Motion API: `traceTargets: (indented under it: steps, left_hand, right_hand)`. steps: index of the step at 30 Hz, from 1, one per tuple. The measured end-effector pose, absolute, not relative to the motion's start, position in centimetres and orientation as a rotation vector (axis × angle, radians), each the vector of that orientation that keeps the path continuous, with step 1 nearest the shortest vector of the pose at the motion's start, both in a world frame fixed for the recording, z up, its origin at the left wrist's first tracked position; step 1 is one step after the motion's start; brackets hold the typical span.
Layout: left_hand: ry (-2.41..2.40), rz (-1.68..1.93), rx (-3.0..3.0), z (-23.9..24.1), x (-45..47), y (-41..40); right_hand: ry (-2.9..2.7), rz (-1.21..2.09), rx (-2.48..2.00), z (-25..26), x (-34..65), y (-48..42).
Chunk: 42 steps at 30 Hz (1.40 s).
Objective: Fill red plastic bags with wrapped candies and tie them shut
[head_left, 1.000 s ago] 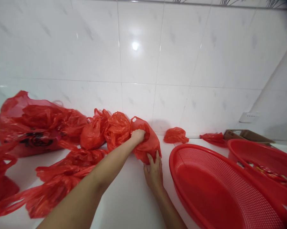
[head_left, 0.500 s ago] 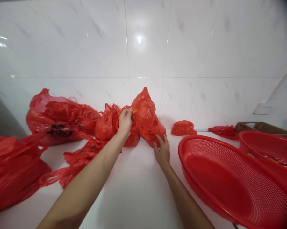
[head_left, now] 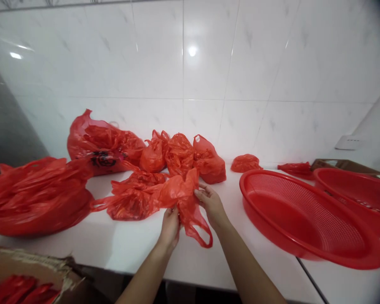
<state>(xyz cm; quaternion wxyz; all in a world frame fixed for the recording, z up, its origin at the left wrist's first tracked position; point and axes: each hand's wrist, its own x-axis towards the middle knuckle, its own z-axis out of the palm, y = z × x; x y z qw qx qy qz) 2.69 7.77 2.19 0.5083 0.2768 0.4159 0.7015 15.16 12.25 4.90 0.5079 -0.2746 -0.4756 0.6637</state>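
Observation:
Both my hands hold one thin red plastic bag (head_left: 181,196) just above the white counter (head_left: 139,249). My left hand (head_left: 170,223) pinches its lower edge from below. My right hand (head_left: 211,202) grips its right side, fingers curled. A handle loop of the bag hangs down between my wrists. Behind it lie several knotted red bags (head_left: 180,154) against the tiled wall, and a flat crumpled red bag (head_left: 131,198) lies just left of the held one.
A big red perforated basket (head_left: 306,219) sits to the right, a second red basin (head_left: 357,196) behind it. Large stuffed red bags (head_left: 34,194) fill the left. A cardboard box (head_left: 28,270) with red bags is at bottom left. A small bag (head_left: 246,163) lies by the wall.
My hands have pulled back from the wall pile toward the counter's front edge, bringing one red bag with them. The view has dropped and shifted, showing the cardboard box.

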Motion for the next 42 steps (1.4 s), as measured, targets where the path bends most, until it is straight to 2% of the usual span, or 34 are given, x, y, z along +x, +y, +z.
traceTargets:
  steps: [6, 10, 13, 16, 18, 20, 23, 26, 28, 31, 34, 38, 40, 42]
  left_hand:
    - [1.123, 1.754, 0.528, -1.4, 1.6, 3.8]
    - [1.195, 1.721, 0.546, -1.9, -0.1, 2.1]
    - [1.258, 1.812, 0.656, 0.4, -0.5, 0.5]
    - [1.425, 1.949, 1.133, 4.2, 0.1, -1.0]
    - [1.553, 1.869, 1.578, 6.2, 0.8, -1.5]
    - [1.612, 1.641, 1.776, 6.9, 1.1, -1.4]
    - [1.549, 1.423, 1.573, 5.6, 0.4, -0.7]
    - [1.378, 1.469, 1.238, 3.9, -1.5, -0.2]
    - [1.234, 1.533, 0.907, 3.3, -3.0, -0.3]
    - [1.021, 1.574, 0.403, 2.9, -4.8, -0.3]
    - [0.988, 1.541, 0.313, 2.1, -5.4, 0.2]
    - [1.402, 1.632, 0.782, 2.3, -4.3, 0.1]
    - [1.690, 1.750, 1.256, 3.3, -3.0, -0.7]
    - [1.848, 1.690, 1.798, 4.2, -1.5, -1.2]
  right_hand:
    - [-0.734, 1.306, -0.657, 7.4, 15.5, 11.2]
    - [-0.772, 0.991, -0.661, 10.3, 17.9, 9.7]
    - [-1.138, 0.697, -0.729, 11.6, 18.4, 7.3]
    - [-1.832, 0.475, -0.785, 10.9, 17.4, 4.9]
    - [-2.236, 0.350, -0.806, 9.3, 16.2, 3.9]
    - [-2.490, 0.256, -0.806, 7.4, 15.1, 3.2]
    - [-2.667, 0.287, -0.729, 5.0, 14.5, 2.9]
    - [-2.729, 0.481, -0.784, 4.2, 15.5, 3.6]
    - [-2.726, 0.499, -1.065, 4.3, 17.0, 4.8]
    - [-2.666, 0.311, -1.554, 4.5, 19.6, 7.2]
    - [-2.674, 0.174, -1.747, 4.8, 21.8, 8.9]
    - [-2.698, 0.018, -1.836, 5.5, 22.6, 9.2]
    - [-2.704, -0.040, -1.863, 6.0, 22.1, 9.1]
    - [-2.726, -0.066, -1.872, 6.3, 21.4, 8.9]
